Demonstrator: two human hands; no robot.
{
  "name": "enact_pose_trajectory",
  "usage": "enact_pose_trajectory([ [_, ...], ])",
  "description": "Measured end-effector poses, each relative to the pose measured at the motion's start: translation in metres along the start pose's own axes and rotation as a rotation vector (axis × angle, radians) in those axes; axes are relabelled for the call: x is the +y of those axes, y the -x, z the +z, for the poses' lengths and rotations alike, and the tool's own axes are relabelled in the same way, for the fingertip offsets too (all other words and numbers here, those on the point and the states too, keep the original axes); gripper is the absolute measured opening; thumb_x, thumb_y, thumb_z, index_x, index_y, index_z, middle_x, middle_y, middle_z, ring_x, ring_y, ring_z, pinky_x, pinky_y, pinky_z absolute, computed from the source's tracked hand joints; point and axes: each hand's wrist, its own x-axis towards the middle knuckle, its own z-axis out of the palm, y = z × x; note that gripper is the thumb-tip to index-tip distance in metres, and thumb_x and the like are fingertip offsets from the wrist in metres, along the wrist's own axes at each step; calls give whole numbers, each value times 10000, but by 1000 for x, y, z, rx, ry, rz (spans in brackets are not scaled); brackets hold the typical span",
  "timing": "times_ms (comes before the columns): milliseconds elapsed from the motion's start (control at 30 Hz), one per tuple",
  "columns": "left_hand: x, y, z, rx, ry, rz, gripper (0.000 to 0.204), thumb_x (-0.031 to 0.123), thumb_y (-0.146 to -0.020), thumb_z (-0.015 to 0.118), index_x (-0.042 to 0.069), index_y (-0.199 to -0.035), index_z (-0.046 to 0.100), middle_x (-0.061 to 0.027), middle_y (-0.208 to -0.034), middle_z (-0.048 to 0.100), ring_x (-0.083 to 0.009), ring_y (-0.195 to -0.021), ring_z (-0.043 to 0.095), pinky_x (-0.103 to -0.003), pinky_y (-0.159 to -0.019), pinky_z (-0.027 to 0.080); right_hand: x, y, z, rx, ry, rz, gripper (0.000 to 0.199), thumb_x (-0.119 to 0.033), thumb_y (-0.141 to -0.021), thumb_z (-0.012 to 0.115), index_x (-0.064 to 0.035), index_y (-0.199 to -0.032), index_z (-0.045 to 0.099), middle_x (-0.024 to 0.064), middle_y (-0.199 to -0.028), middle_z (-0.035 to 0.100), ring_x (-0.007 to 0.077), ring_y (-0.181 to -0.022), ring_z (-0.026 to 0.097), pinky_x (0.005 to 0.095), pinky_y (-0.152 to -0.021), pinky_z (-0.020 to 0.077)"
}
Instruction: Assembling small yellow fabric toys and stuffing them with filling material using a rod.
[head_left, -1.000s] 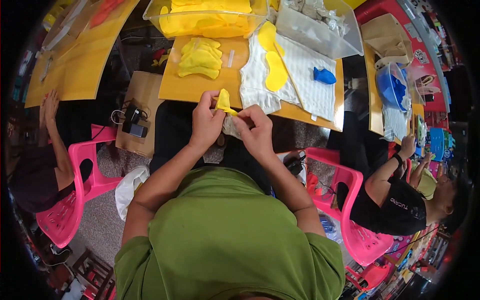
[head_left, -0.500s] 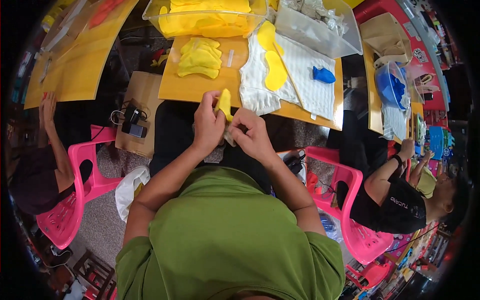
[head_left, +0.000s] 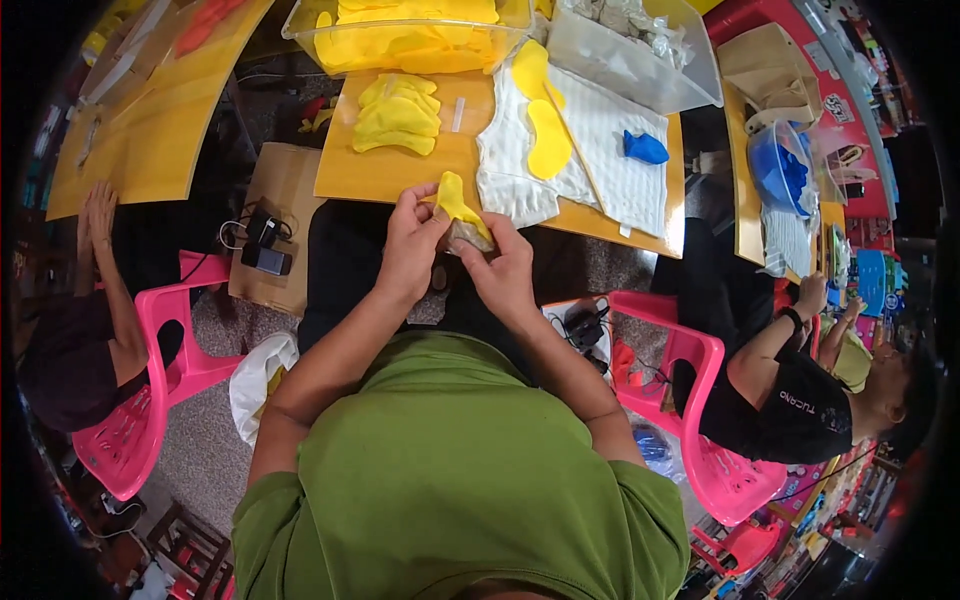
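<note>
Just off the table's near edge, my left hand (head_left: 408, 245) pinches a small yellow soft piece (head_left: 452, 194), which looks like cloth or felt. Its lower part spreads over a greyish lump (head_left: 468, 236); what the lump is made of cannot be made out. My right hand (head_left: 502, 268) grips the lump and the right edge of the yellow piece, thumb in front. On the table in front lies a stack of yellow curved pieces (head_left: 396, 115). To its right, more flat yellow pieces (head_left: 549, 140) and a thin stick (head_left: 575, 150) rest on a white cloth (head_left: 630, 195).
A clear bin of yellow pieces (head_left: 410, 60) and a bin of greyish, plastic-wrapped material (head_left: 620, 70) stand at the back. A blue stuffed shape (head_left: 645, 147) sits on the cloth. Pink chairs (head_left: 690, 400) flank me, with a person (head_left: 790, 400) seated right and another (head_left: 80, 340) left.
The yellow piece has spread out toward my right hand, and the greyish lump beneath it shows more. My right hand has opened from its curled pose and moved slightly down.
</note>
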Motion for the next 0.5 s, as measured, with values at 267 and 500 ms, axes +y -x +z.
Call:
enact_pose_trajectory([
  [267, 0, 10, 1, -137, -383, 158, 564, 70, -782, 687, 3, -1250, 381, -103, -1039, 510, -141, -867, 542, -267, -753, 472, 10, -6, -4, 26, 78, -66, 253, 10, -771, 656, 25, -1004, 559, 35, -859, 600, 98, -806, 560, 242, -719, 461],
  [500, 3, -12, -4, -156, -55, -143, 591, 26, -771, 668, 11, -1279, 368, -108, -1044, 520, -131, -881, 545, -234, -687, 480, 0, -17, -18, -168, -436, 105, 211, -17, -818, 619, 29, -1022, 591, 14, -851, 596, 90, -784, 556, 239, -732, 447],
])
